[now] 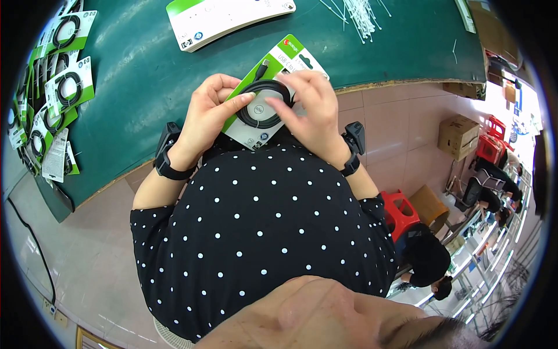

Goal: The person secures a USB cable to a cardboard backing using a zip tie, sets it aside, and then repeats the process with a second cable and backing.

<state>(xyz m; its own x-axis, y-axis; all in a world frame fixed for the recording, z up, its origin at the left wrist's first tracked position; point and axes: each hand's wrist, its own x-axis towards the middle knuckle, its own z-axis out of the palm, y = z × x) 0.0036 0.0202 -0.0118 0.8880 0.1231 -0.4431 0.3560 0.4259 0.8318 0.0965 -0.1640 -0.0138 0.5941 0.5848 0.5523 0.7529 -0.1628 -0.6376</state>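
The person holds a green-and-white packaging card (273, 87) between both hands, just above the near edge of the green tabletop (145, 87) and close to the chest. A coiled black cable (264, 104) lies on the face of the card, wound in a ring around a round pale patch, with its plug end running up toward the card's far green corner.

The left hand (209, 113) grips the card's left edge; its thumb presses across the left side of the coil and its fingers curl behind the card, so they are clamped on card and cable together. The right hand (308, 107) covers the card's right side, its fingers bent over the coil's right rim and touching it, with the thumb below; whether they pinch the cable or only rest on it cannot be told. Each wrist wears a black band.

On the far part of the tabletop lies a stack of blank cards (226, 20), and to its right a loose bunch of white cable ties (360, 17). Along the left edge of the tabletop, finished cards with coiled cables (64, 87) lie overlapping in a row. A cardboard box (459, 136) stands on the floor at the right, well apart from the hands.
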